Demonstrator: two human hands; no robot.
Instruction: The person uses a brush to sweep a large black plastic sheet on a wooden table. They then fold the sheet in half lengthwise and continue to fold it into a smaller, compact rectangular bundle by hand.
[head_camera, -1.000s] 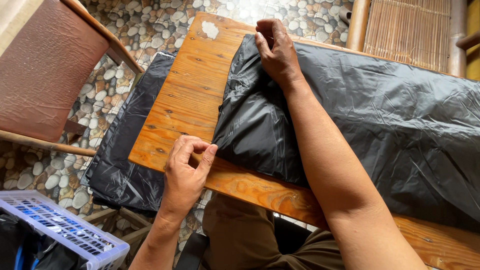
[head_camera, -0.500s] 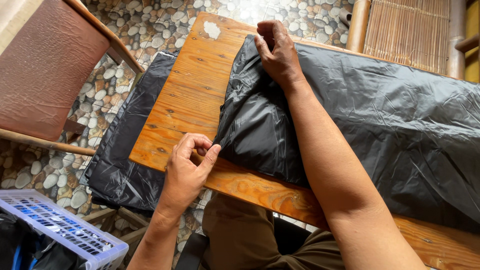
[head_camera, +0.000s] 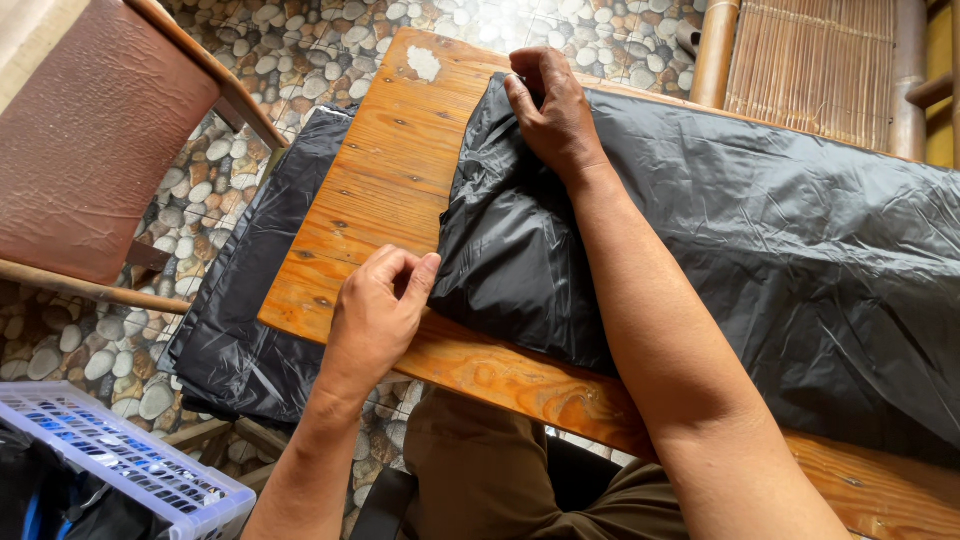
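A large black plastic sheet (head_camera: 760, 230), folded and puffed at its left end, lies across a wooden table (head_camera: 385, 190). My right hand (head_camera: 548, 108) presses down on the far left corner of the sheet, fingers pinching the edge. My left hand (head_camera: 378, 305) rests on the near table edge, fingers curled, its fingertips touching the near left corner of the sheet.
More black plastic (head_camera: 255, 300) hangs off the table's left side over a pebble floor (head_camera: 300, 50). A brown chair (head_camera: 95, 140) stands at left. A white perforated basket (head_camera: 110, 465) sits at lower left. Bamboo furniture (head_camera: 810, 60) is at the far right.
My left hand shifted slightly right along the table edge toward the sheet's corner. The right hand stayed on the far corner.
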